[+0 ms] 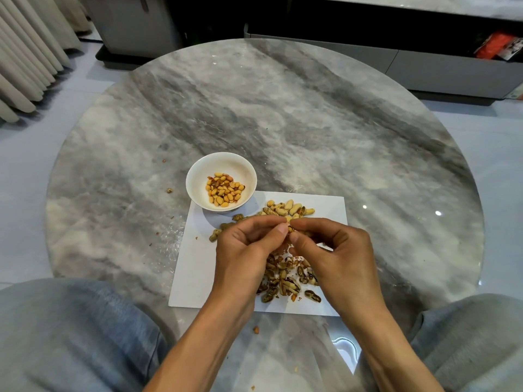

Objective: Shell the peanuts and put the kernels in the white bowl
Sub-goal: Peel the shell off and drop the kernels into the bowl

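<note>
A peanut (289, 228) is pinched between my left hand (246, 250) and my right hand (334, 250), just above the white paper sheet (195, 267). Thumbs and fingertips of both hands meet on it, and most of it is hidden. The white bowl (198, 182) stands at the sheet's far left corner with several yellow kernels (225, 190) inside. Unshelled peanuts (288, 208) lie in a heap on the sheet beyond my hands. Empty shells (285, 281) are piled on the sheet under and between my wrists.
The round grey marble table (283, 114) carries the sheet near its front edge. Shell crumbs (169, 190) lie scattered left of the bowl and near the front edge (256, 330). My knees in grey trousers (70, 329) flank the table. A dark cabinet (396, 29) stands behind.
</note>
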A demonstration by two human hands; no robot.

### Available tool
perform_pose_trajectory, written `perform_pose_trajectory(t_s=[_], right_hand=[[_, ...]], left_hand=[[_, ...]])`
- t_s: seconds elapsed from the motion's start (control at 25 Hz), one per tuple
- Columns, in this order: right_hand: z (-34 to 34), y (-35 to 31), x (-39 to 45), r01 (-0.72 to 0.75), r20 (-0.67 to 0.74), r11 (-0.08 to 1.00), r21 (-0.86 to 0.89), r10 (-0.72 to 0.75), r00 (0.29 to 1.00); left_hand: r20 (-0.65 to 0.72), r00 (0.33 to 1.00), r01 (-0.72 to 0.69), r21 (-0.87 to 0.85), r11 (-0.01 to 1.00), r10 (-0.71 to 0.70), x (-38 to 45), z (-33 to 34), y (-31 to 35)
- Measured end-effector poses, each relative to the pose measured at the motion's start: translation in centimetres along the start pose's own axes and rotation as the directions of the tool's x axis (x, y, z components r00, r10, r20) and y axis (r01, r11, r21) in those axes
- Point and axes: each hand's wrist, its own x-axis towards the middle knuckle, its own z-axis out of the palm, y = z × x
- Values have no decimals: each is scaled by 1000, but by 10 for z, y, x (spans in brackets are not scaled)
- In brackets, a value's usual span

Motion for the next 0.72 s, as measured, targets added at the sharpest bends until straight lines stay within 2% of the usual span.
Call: perform_pose_trajectory(t_s=[0.16,0.24,0.36,0.52,0.72], right_hand=[[4,0,-3,91,18,993,-77,-90,996],[7,4,-4,222,-12,952,-209,-230,973],[10,13,-3,399,-32,837,-375,-441,897],[9,17,-3,397,-65,843,-362,-448,892],[8,18,-1,408,-17,838,-362,-443,896]], left_hand=[[43,990,141,-146,979,-136,2,0,-4],[90,984,170,-197,966,-155,2,1,-4],[107,982,179,-257,950,-156,2,0,-3],[96,976,218,-299,929,-197,4,-2,-1],[122,970,240,-302,923,-212,3,-2,0]])
